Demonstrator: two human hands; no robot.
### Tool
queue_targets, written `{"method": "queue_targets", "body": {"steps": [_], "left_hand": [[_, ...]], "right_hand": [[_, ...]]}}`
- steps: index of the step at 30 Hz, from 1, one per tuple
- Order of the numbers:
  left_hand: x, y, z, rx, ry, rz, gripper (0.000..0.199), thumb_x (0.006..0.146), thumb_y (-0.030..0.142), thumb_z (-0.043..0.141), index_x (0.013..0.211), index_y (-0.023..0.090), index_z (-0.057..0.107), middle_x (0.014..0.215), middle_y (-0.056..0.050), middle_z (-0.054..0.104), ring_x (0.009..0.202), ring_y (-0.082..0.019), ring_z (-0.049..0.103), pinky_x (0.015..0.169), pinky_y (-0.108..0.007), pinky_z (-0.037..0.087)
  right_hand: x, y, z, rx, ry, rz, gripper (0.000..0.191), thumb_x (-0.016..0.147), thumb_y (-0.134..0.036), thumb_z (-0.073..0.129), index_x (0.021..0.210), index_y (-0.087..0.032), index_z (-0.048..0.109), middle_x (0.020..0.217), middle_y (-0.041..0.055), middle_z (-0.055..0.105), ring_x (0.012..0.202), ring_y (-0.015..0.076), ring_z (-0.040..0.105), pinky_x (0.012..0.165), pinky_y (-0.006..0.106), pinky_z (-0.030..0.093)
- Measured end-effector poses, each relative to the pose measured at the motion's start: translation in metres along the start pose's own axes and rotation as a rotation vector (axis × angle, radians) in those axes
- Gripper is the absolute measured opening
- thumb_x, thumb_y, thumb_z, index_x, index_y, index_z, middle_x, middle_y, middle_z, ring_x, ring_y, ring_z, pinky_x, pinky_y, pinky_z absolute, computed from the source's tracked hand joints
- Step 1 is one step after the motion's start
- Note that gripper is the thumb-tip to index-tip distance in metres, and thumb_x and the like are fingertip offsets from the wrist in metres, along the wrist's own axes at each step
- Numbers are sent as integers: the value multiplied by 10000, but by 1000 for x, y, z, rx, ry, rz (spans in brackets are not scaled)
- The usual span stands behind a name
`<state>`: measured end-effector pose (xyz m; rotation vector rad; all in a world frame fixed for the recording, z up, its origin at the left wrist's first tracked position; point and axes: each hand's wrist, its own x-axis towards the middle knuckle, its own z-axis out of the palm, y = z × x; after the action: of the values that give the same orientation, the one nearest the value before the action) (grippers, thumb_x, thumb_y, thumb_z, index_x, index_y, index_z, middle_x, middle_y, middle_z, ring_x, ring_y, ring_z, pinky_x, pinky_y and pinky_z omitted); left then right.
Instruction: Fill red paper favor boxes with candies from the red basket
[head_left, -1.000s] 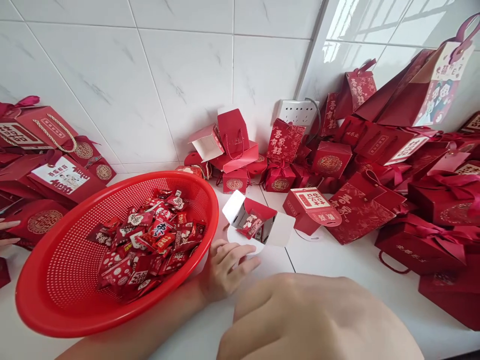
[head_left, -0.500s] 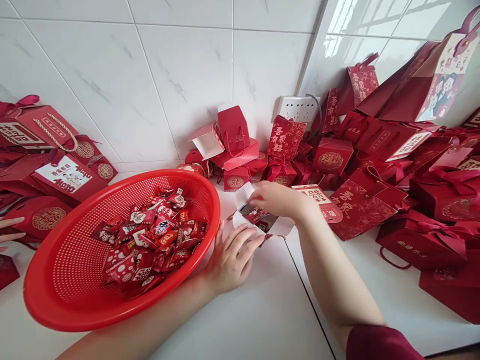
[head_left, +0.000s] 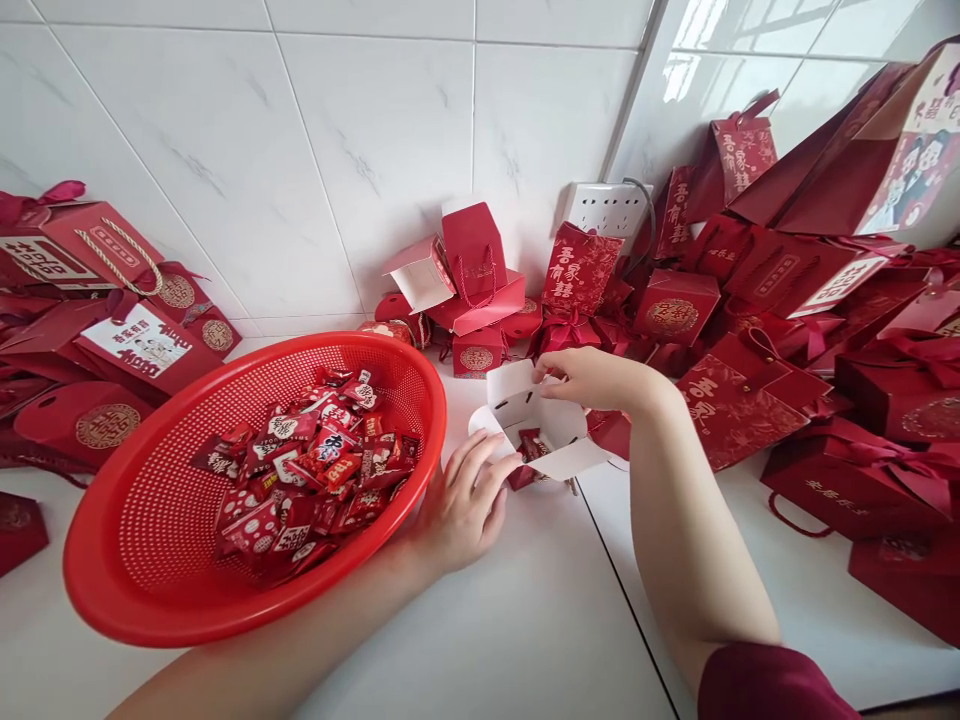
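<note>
An open gift box [head_left: 574, 458] stands in the middle with its white flaps spread and some red wrapped candy [head_left: 534, 445] inside. My left hand [head_left: 469, 500] rests against the box's near left flap, fingers apart. At the back flap, my right hand [head_left: 589, 378] has its fingers bent around the flap's upper right edge; the fingertips are partly hidden. Left of the box, a red perforated basket [head_left: 150, 610] holds a pile of red wrapped candies [head_left: 322, 465], its rim beside my left forearm.
Red gift boxes [head_left: 476, 260] are stacked against the tiled wall, below and left of a white power strip [head_left: 607, 207]. Many more red boxes [head_left: 847, 480] crowd the right side. Another pile of boxes [head_left: 127, 345] sits at the far left.
My right hand has lifted out of the box opening to its back flap, and the flaps now stand wider apart. The other person's hand at the left edge has gone from view.
</note>
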<state>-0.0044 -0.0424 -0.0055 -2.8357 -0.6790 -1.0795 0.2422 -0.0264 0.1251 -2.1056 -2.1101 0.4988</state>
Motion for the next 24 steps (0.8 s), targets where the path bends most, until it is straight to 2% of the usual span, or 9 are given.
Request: {"method": "queue_targets", "body": {"steps": [4, 8, 10, 12, 14, 16, 18, 20, 24], "left_hand": [[1, -1, 0, -1, -22, 25, 387, 913, 152, 549, 1299, 172, 569, 1426, -65, 572, 1414, -233, 411, 1196, -380, 261], [1, 0, 2, 49, -20, 100, 406, 936, 170, 523, 1342, 174, 549, 1458, -52, 554, 1423, -214, 413, 1264, -466, 58], [-1, 1, 5, 76, -1, 152, 431, 943, 184, 511, 1373, 188, 537, 1453, -59, 559, 1407, -212, 437, 1259, -521, -17], [-3, 1, 8, 84, 12, 210, 466, 940, 178, 498, 1405, 204, 518, 1447, -65, 565, 1402, -213, 442, 1252, -549, -26], [-5, 1, 11, 82, -1, 261, 507, 927, 167, 492, 1433, 207, 495, 1448, -76, 562, 1411, -224, 425, 1251, -552, 8], [-8, 0, 13, 80, -27, 279, 532, 910, 167, 496, 1441, 200, 489, 1438, -93, 566, 1417, -243, 411, 1247, -534, 85], [-9, -2, 15, 71, -37, 265, 543, 893, 163, 495, 1435, 188, 497, 1409, -105, 583, 1411, -250, 413, 1236, -499, 164], [-10, -2, 16, 53, -23, 243, 545, 884, 156, 486, 1429, 162, 499, 1384, -105, 598, 1405, -239, 417, 1236, -470, 184], [-11, -2, 16, 83, -45, 259, 562, 900, 178, 455, 1458, 114, 445, 1395, -110, 587, 1418, -232, 399, 1265, -491, 94]], "right_hand": [[4, 9, 4, -7, 33, 10, 268, 911, -187, 485, 1088, -227, 682, 1171, 51, 710, 1013, 203, 664, 826, 272, 477], [4, 4, 5, -21, 18, 20, 295, 932, -184, 474, 1156, -198, 666, 1199, 87, 699, 1075, 234, 652, 880, 306, 468], [-1, -8, 5, -33, 80, 2, 287, 949, -225, 485, 1174, -166, 653, 1194, 117, 695, 1090, 255, 643, 891, 326, 464], [-9, -27, 6, -19, 206, -104, 267, 952, -238, 503, 1161, -155, 648, 1187, 121, 690, 1087, 252, 634, 901, 327, 452], [-15, -52, 8, 38, 288, -293, 239, 951, -200, 502, 1141, -167, 642, 1158, 95, 693, 1041, 216, 635, 881, 299, 446], [-17, -81, 9, 60, 220, -516, 220, 957, -155, 469, 1080, -175, 649, 1075, 67, 702, 941, 177, 635, 808, 267, 445], [-12, -109, 10, -14, 68, -676, 230, 955, -121, 442, 1000, -167, 663, 977, 58, 700, 828, 161, 620, 714, 260, 428], [-1, -134, 11, -136, -74, -741, 258, 928, -74, 444, 984, -156, 682, 932, 65, 701, 768, 161, 611, 664, 268, 408], [35, -174, 15, -347, -262, -730, 385, 833, 26, 482, 1095, -124, 721, 986, 109, 735, 831, 209, 661, 696, 298, 441]]}}
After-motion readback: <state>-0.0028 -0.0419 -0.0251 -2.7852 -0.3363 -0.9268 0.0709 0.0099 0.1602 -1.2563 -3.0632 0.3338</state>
